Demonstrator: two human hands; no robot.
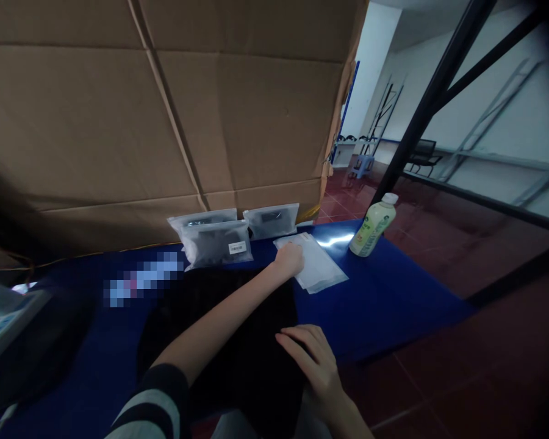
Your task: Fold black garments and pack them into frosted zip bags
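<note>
My left hand [289, 261] reaches across to a small stack of flat, frosted zip bags [322, 268] on the table. Its fingers are closed at the stack's left edge, and the fingertips are partly hidden. Nearer to me, my right hand [313, 360] rests on the right edge of a black cloth item [256, 341], fingers stretched out and thumb apart. The cloth is spread under my left forearm and hangs over the front edge of the table; its exact kind is too dark to make out.
Filled frosted zip bags [217, 244], one with a white label, stand against the cardboard wall [178, 122], with another filled bag [271, 221] beside them. A green drink bottle [373, 225] stands on the blue table [393, 292]. A grey-white device [9, 320] sits far left, and a black metal frame [421, 122] rises at right.
</note>
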